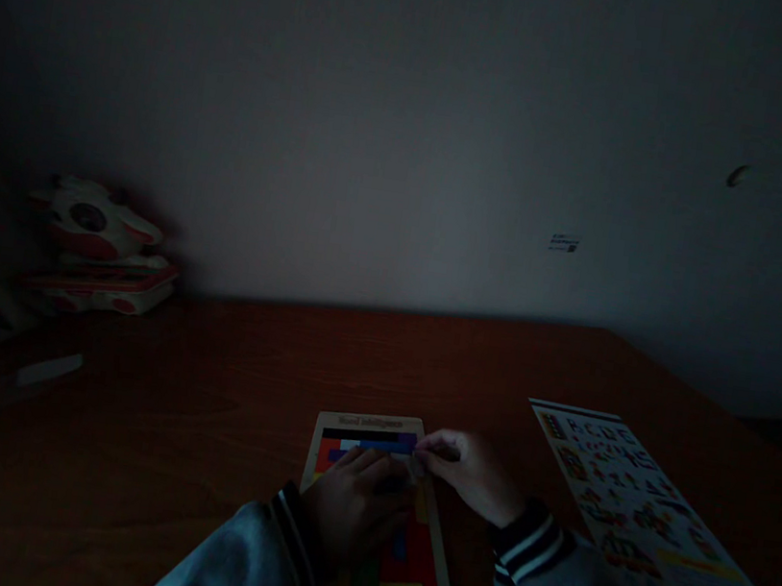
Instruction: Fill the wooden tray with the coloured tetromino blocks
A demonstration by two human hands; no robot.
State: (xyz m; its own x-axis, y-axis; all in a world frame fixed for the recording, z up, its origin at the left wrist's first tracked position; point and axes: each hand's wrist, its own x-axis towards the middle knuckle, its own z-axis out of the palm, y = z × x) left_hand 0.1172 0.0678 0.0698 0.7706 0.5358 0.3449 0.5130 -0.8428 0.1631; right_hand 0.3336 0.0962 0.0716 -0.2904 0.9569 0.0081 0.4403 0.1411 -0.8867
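A wooden puzzle board (373, 421) with flat coloured block pieces lies in front of me; red, yellow, green and blue pieces show. My left hand (361, 502) rests palm down over its middle, fingers stretched forward and covering many pieces. At the upper right rim, the thumb and forefinger of my right hand (474, 474) are pinched together. Their tips meet the right end of a blue-purple puzzle piece (405, 442) in the top rows. A dark gap (360, 435) runs along the top of the frame. Dim light hides finer detail.
To the right lies a printed sheet (638, 502) with coloured figures. A white and red animal-shaped toy (103, 243) stands at the back left. Nearer on the left is a pale strip-like object (50, 368). Behind the wooden table (244, 350) rises a wall.
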